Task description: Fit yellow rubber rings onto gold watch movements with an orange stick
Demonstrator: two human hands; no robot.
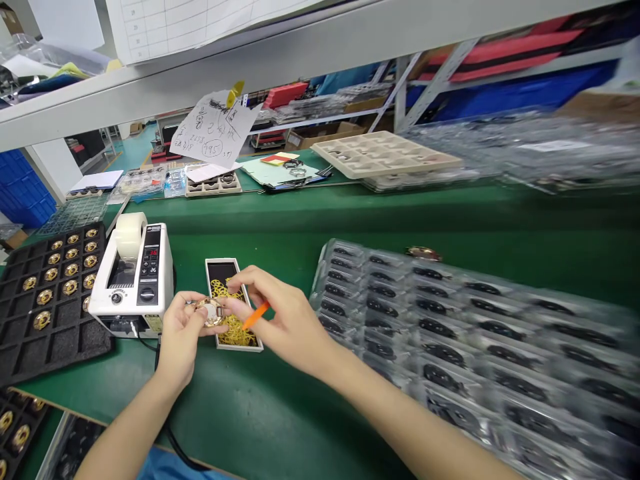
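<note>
Gold rims the small round case [214, 312], which has a pale disc at its middle and a shiny edge; finer detail is too small to tell; it is held in the air over the left edge of a white box [240, 347] of thin yellow rings [235, 335]. The left hand [183, 330] pinches the case between thumb and fingers; the right hand [287, 321] is half curled, an orange stick [256, 315] held across its thumb, forefinger and thumb tips parted at the case's right side; whether they grip it, I cannot tell.

Left of the box, only a narrow strip of green desk [220, 400] separates it from the tape dispenser [150, 283], which covers part of the right edge of a black foam tray [65, 330]; to the right, a wider bare strip reaches the left edge of the clear blister tray [358, 287]; a loose metal part [423, 253] lies just beyond that tray's back edge; the broadest open room runs from the box to the desk's front edge, crossed near there by a black cable [176, 445].
</note>
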